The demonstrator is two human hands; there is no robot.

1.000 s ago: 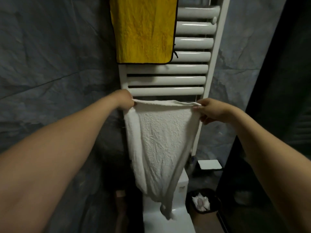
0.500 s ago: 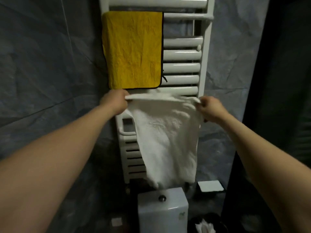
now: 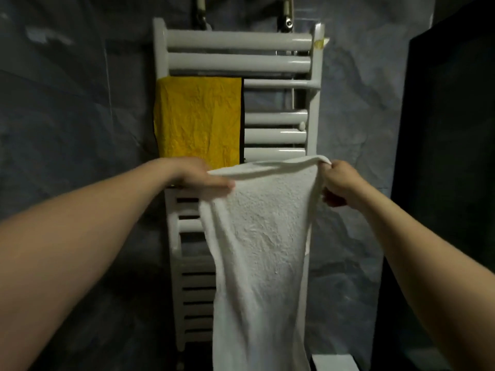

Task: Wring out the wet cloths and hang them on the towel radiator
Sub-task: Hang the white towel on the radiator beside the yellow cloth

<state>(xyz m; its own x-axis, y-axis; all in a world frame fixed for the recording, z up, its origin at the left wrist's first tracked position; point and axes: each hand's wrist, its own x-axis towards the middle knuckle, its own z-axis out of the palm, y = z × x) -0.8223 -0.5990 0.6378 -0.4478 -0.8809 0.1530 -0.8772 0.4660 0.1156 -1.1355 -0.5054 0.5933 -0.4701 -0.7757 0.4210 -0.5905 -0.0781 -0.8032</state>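
two hands held the white cloth (image 3: pixel 262 236) by its top corners, left hand (image 3: pixel 199 178) pinching one, right hand (image 3: pixel 336 183) clenched round the other, spreading it before the towel radiator (image 3: pixel 238 60), probably to drape it beside the hung yellow cloth (image 3: pixel 198 121).

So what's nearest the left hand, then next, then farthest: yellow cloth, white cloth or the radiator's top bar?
1. white cloth: held by the left hand.
2. yellow cloth: just above it.
3. top bar: highest up.

White cloth (image 3: pixel 262 250) hangs before the radiator (image 3: pixel 238 40) bearing a yellow cloth (image 3: pixel 198 121).
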